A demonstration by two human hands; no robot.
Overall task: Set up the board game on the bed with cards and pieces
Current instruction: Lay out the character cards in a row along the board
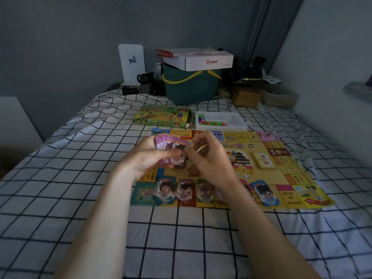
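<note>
The left hand (pixel 149 158) grips a fanned stack of purple notes (pixel 171 150), fingers curled under it and thumb across the face. The right hand (pixel 209 158) meets the stack at its right edge, thumb and forefinger pinched at what looks like the top note; blur makes it hard to say whether one is already lifted free. Both hands hover over the left half of the board (pixel 261 178), which lies flat on the checked bed (pixel 80 198).

Along the board's near edge runs a row of note piles (pixel 185 191), with a blue pile (pixel 264 193) further right. A yellow deck (pixel 264 160) sits on the board's right side, two dice (pixel 242 175) near the centre. Behind the board lie the game box (pixel 163 116) and a white tray (pixel 220 120) holding coloured pieces.

The step seems to be sorting or counting the purple notes. Next, I judge, the pinched note must slide clear without dragging others, then go down on the row.

The right forearm covers part of the row, so its count is uncertain. The printing on the notes and the pieces' shapes are too small to read.
</note>
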